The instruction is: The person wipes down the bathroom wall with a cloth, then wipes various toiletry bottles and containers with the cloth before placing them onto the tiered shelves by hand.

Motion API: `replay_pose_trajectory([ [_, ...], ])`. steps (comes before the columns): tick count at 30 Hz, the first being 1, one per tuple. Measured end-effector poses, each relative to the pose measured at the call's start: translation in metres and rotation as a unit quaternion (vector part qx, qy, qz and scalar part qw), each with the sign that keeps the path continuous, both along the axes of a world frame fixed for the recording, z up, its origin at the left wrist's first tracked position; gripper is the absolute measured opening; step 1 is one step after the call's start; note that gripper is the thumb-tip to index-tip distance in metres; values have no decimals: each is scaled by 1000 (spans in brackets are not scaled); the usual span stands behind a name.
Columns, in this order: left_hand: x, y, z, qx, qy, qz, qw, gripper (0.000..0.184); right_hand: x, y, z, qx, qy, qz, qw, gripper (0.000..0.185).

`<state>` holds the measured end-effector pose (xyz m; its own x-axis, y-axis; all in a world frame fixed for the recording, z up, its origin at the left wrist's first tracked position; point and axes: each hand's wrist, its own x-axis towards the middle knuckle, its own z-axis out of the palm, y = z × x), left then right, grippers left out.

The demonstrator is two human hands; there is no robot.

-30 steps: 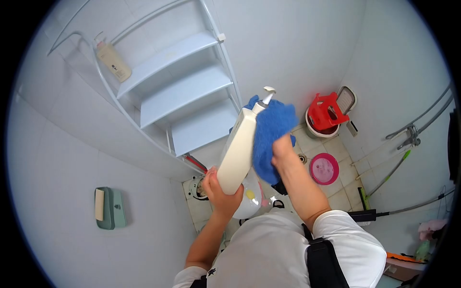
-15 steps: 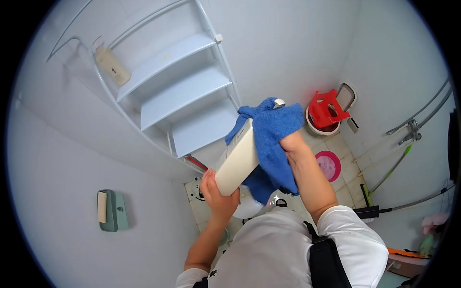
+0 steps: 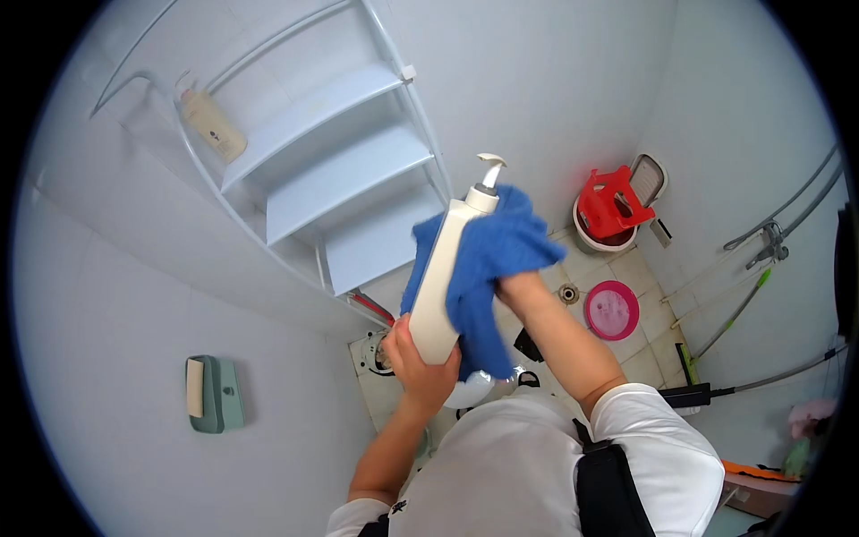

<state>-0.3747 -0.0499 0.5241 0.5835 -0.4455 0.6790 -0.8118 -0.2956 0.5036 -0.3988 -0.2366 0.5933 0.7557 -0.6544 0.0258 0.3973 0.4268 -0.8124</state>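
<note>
The cream pump bottle (image 3: 436, 291) is at the frame's centre, tilted, pump uppermost. My left hand (image 3: 424, 369) has its grip clamped around the lower end. The blue cloth (image 3: 488, 273) drapes its side, hiding my right hand's (image 3: 514, 288) fingers; I cannot tell their grip. Pale shelves (image 3: 349, 174) fill the upper left.

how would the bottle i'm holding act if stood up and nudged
The bottle would probably tip easily, being tall and narrow. It seems stiff, sides straight in the left hand; its flat sides likely limit rolling.
</note>
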Motion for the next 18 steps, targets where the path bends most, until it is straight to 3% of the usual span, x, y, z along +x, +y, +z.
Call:
replay_pose_trajectory([
  [2, -3, -7, 3, -6, 2, 6, 1000, 76, 8, -29, -35, -141, 51, -39, 988, 32],
  [5, 4, -24, 13, -55, -12, 28, 998, 75, 9, 38, -46, -180, 41, -118, 976, 34],
  [6, 10, -24, 3, -78, 0, 35, 996, 74, 10, 51, -55, -188, 39, -114, 975, 34],
  [8, 20, -12, 14, -12, -57, -59, 997, 72, 2, 47, -65, -155, 44, -39, 986, 35],
  [10, 30, 14, 31, -28, 165, -179, 970, 70, -6, 18, -58, -103, 46, 62, 992, 36],
  [11, 35, 22, 38, -39, 271, -236, 932, 70, -4, 7, -53, -112, 47, 90, 989, 37],
  [13, 65, 2, 64, -176, 372, -265, 872, 66, 0, 2, -46, -144, 52, 135, 979, 38],
  [15, 91, -27, 62, -207, 549, -418, 693, 62, 10, 13, -46, -192, 55, 165, 966, 39],
  [18, 101, -36, 65, -253, 582, -487, 600, 69, 16, 27, -43, -234, 48, 203, 950, 40],
])
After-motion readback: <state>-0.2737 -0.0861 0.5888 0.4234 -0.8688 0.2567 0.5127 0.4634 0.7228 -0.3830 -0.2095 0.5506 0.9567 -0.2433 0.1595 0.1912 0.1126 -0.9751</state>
